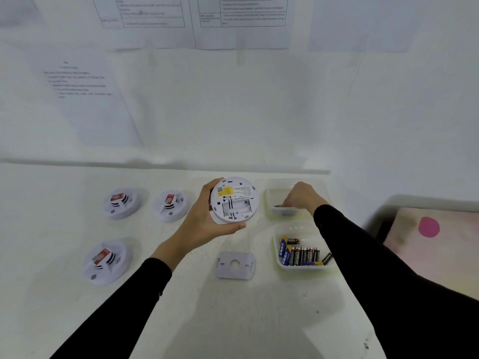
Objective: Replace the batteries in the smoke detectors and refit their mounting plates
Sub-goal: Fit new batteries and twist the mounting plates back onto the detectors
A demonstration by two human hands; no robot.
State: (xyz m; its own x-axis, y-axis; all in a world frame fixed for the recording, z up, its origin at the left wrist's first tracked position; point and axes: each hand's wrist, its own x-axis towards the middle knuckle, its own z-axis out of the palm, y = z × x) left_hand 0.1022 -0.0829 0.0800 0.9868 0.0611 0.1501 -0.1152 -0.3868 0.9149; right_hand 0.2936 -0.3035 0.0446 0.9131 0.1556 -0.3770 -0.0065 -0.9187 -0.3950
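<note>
The left hand (204,224) held a white smoke detector (234,200) off the table (233,320), near the centre. The thumb curled over the detector's far left edge and the fingers wrapped under its near edge. The detector's back faced the camera. It bore a yellow label, and the battery compartment (236,206) was open with no cells seen in it.

The right hand (302,196) was in the far tray (269,195), to the right of the held detector, fingers curled downward. A thin dark item (278,206) lay at the fingertips. It was too blurred to identify, and whether the fingers gripped it could not be determined.

The near tray (276,244) sat just on the near side of the far tray and held loose batteries (303,255), some dark and some blue and yellow. The right forearm crossed over its right edge.

A detached mounting plate (235,265) lay flat on the table, on the near side of the held detector and left of the near tray.

Three further detectors rested on the table to the left, each carrying a red tag: one at far left (121,203), one beside it to the right (171,206), and one at near left (105,263).

Both arms wore black sleeves. Printed sheets (85,99) were fixed to the wall beyond the table.
</note>
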